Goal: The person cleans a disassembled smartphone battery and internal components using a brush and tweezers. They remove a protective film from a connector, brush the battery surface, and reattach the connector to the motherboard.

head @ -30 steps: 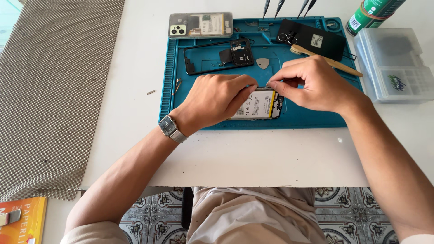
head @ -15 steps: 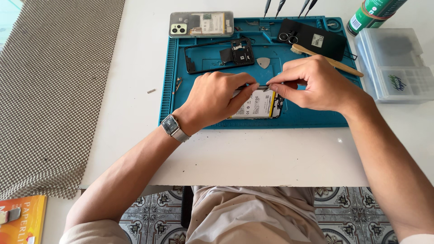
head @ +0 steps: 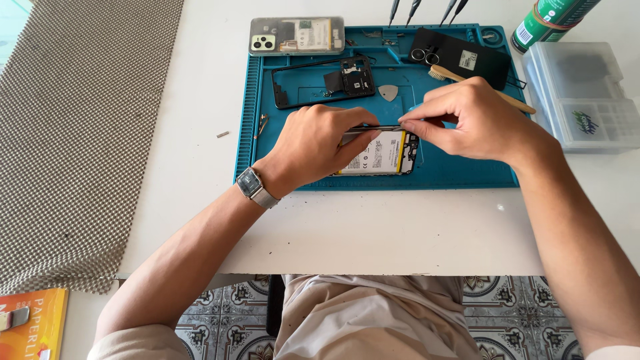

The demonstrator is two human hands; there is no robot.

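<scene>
Between both hands' fingers (head: 413, 125), thin strip (head: 373, 128) over battery (head: 380, 153).

My left hand (head: 319, 145) hid most of the opened phone (head: 381, 153). The upper edge cut off the green can (head: 551, 20) and the tool handles (head: 427, 9). The thin strip (head: 373, 128) between my fingers was too small to tell.

Blue repair mat (head: 453, 175) lay on the white tabletop (head: 373, 233). On its far edge sat an opened phone (head: 297, 35); on it, a black frame (head: 323, 80), grey pick (head: 389, 92), black back cover (head: 460, 57). Right of the mat: clear parts box (head: 587, 93), green can (head: 550, 20). Left: grey mesh mat (head: 73, 127), small screw (head: 223, 134).
</scene>
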